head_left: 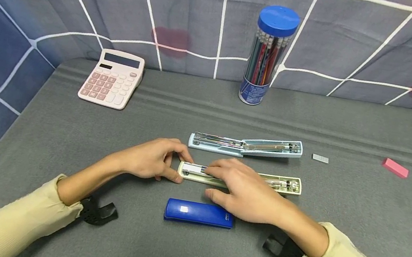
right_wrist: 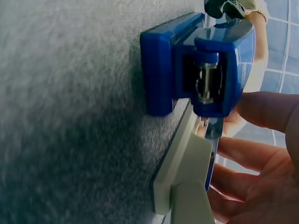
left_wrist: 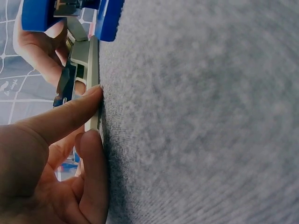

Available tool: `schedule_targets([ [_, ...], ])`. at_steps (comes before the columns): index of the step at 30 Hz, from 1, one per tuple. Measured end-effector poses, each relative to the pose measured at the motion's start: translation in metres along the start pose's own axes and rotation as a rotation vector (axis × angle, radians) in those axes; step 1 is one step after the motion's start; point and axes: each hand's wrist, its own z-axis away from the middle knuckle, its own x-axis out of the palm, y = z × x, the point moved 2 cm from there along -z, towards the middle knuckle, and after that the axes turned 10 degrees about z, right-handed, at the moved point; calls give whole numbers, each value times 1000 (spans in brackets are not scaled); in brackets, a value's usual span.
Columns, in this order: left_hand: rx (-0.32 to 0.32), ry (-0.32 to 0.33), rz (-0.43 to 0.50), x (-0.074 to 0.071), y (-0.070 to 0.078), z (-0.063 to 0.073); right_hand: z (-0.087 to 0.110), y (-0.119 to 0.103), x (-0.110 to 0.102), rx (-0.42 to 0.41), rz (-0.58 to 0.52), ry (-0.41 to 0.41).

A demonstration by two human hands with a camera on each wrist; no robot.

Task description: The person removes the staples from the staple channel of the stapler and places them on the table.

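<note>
Head view, cream stapler: laid open on the grey table (head_left: 137,236), lengthwise from 9 to 3 o'clock (head_left: 280,185)
Head view, my left hand (head_left: 155,157): thumb and forefinger pinch the stapler's 9 o'clock end
Head view, my right hand (head_left: 246,191): loosely spread over its middle, gripping nothing
Head view, around it: light-blue stapler (head_left: 272,150) at 12, staple strip (head_left: 320,159) at 2, blue stapler (head_left: 195,213) at 7
Left wrist view, my thumb: tip against the cream base
Right wrist view, my right fingers (right_wrist: 252,154): along the rail; exact contact I cannot tell
</note>
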Motion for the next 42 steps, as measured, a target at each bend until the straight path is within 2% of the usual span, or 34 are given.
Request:
schedule_targets([
  [9,3,0,-9,0,-1,0,-3,-1,2,18,-80,-11],
  [17,4,3,-18,-1,-1,-1,-4,1,0,40,-230,0],
  [26,0,4,-14,-1,-1,-1,-6,2,2,45,-229,15],
  [35,1,2,-17,0,-3,-1,-7,2,4,57,-215,76],
  [42,-6,4,-18,-1,-2,0,-6,2,5,59,-225,91],
])
